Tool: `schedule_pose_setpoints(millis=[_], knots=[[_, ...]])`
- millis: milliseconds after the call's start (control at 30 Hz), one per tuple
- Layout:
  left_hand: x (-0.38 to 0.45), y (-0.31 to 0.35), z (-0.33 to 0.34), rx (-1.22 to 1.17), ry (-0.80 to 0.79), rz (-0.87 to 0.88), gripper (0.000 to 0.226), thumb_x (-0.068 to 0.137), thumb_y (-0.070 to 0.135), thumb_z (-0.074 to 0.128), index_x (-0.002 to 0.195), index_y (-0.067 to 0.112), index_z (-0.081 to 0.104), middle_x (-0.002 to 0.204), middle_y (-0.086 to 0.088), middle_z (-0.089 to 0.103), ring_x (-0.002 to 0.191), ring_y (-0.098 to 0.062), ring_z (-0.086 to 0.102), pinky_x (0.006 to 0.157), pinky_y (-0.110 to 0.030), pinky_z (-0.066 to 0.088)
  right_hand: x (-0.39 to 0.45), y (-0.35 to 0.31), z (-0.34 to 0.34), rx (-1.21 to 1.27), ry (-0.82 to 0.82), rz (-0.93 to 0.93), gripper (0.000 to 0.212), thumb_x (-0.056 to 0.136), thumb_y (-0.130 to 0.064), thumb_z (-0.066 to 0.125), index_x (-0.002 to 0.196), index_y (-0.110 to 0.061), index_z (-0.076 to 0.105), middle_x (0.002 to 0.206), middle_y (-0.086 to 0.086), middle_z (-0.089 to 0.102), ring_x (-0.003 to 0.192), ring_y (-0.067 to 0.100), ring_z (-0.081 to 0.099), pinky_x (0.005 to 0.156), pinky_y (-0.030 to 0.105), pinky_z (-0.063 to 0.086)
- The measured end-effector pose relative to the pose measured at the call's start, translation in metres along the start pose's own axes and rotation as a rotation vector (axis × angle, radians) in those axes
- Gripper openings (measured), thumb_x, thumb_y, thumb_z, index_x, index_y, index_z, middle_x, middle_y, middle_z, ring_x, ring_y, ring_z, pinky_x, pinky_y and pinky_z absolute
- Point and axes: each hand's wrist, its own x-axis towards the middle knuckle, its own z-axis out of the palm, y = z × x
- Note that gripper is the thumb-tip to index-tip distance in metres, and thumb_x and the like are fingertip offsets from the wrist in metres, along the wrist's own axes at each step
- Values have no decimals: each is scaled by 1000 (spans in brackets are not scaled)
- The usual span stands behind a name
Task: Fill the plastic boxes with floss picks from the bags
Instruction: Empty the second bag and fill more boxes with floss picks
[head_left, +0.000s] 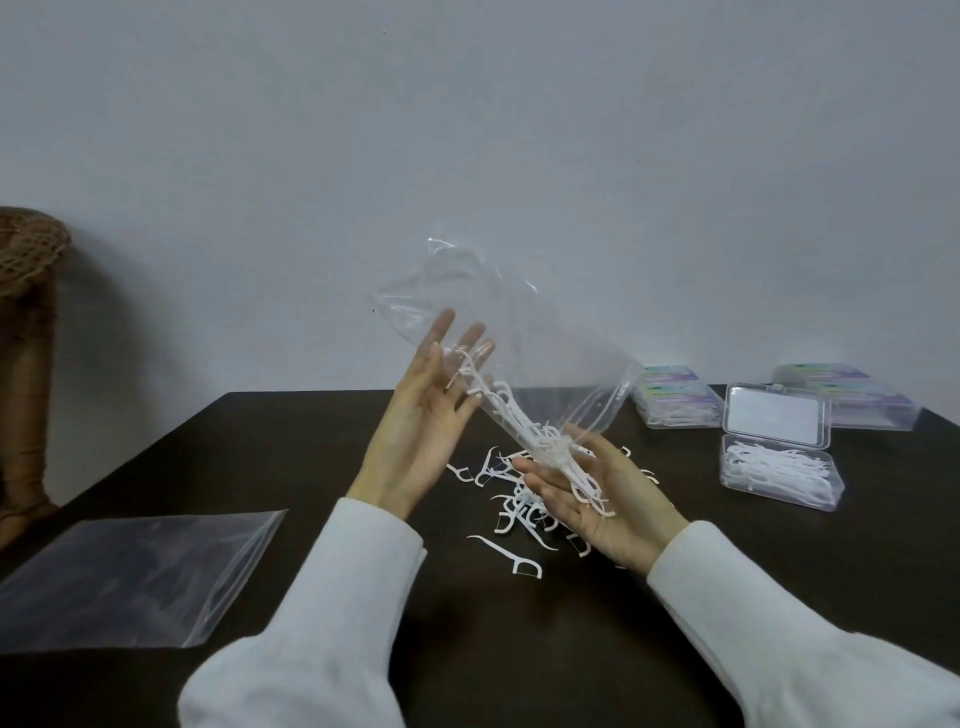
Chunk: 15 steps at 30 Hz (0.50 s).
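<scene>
Am tipping clear bag (498, 332) mouth-down over tabletop (291, 447); left hand (421, 415) spread flat against its side, right hand (587, 493) cupped open, catching floss picks (582, 480). Loose pile (514, 499) lying beneath. Next, I judge: carrying handful to open box (779, 475).

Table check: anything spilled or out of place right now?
Yes. Loose floss picks lie scattered on the dark table below the hands, outside any box. The tilted clear bag is spilling picks over the right hand. The open box sits off to the right.
</scene>
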Motion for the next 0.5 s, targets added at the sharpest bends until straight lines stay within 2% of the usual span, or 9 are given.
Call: schedule_pose_setpoints(millis=[100,267,433,500], knots=[[2,4,-3,-33,32,12,35,99,26,35,130,25,50,132,-3,58,121,-16,56,91,-31,52,1,0,0,13,11,3,29,90,-28,53,101,-2,61,91,20,71,62,19,70,49,23,56],[3,6,-8,-87,95,32,36,95,25,40,130,23,50,131,-4,59,119,-18,57,92,-31,52,0,-1,-1,-15,44,-25,20,90,-19,54,96,-2,63,84,15,72,59,15,69,48,20,55],[4,8,-19,-156,220,50,33,101,22,37,131,21,50,131,-5,58,126,-19,51,103,-34,39,4,-4,-9,-190,131,-159,12,90,-12,56,93,-6,65,73,4,72,55,8,65,49,14,52],[5,6,-22,-173,257,39,32,101,22,39,131,20,51,132,-6,57,125,-20,51,100,-34,41,6,-7,-13,-369,174,-235,15,90,-13,57,99,-5,66,83,4,72,61,9,67,54,15,53]])
